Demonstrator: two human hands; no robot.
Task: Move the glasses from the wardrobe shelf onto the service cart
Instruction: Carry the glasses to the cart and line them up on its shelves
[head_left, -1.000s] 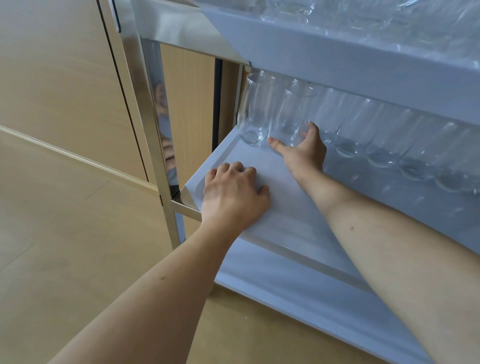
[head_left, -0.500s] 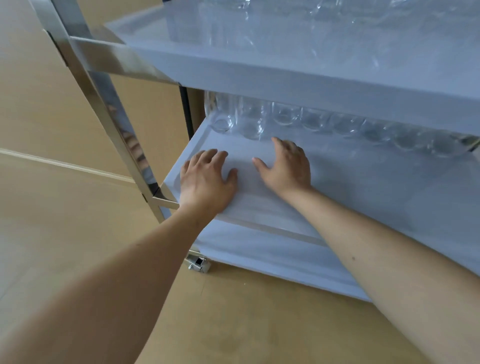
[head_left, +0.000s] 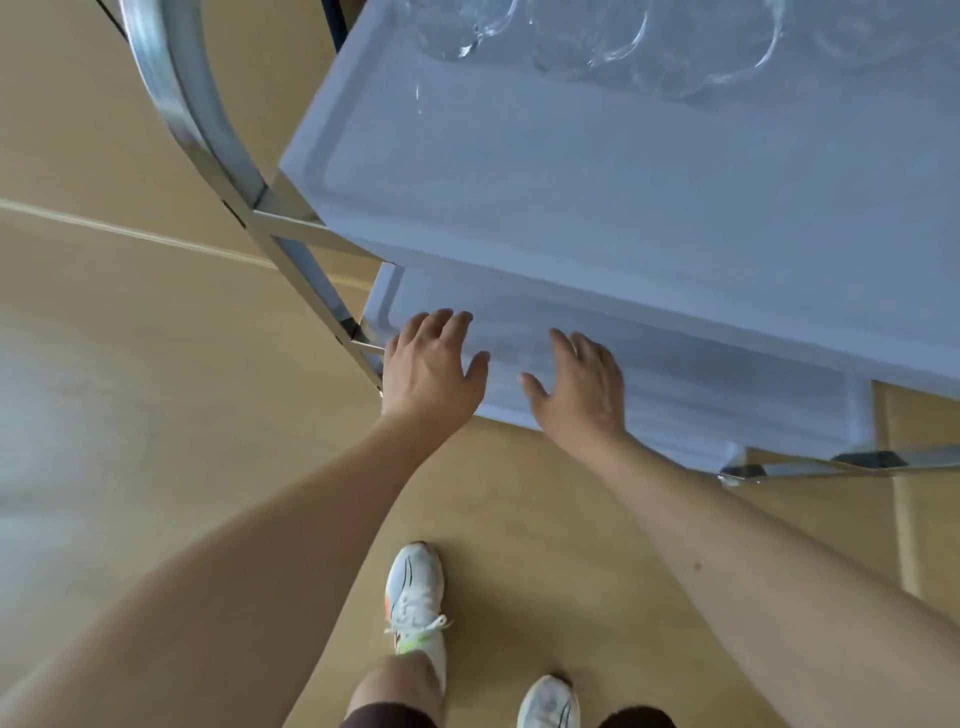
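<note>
Glasses (head_left: 582, 47) sit along the cart's top shelf (head_left: 519, 208) far edge, blurry though. Left hand (head_left: 431, 364) and right hand (head_left: 582, 389), both spread wide and empty, have pulled back to the lower shelf (head_left: 701, 374) front edge, so that drop-off looks done.

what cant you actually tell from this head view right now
- Glasses on the cart's upper shelf: cut off by the top edge, so no count.
- Lower shelf: its back is hidden under the upper shelf, so any glasses there are unseen.
- Left hand and right hand: open over the lower shelf; contact is unclear.
- Wardrobe: out of frame.
</note>
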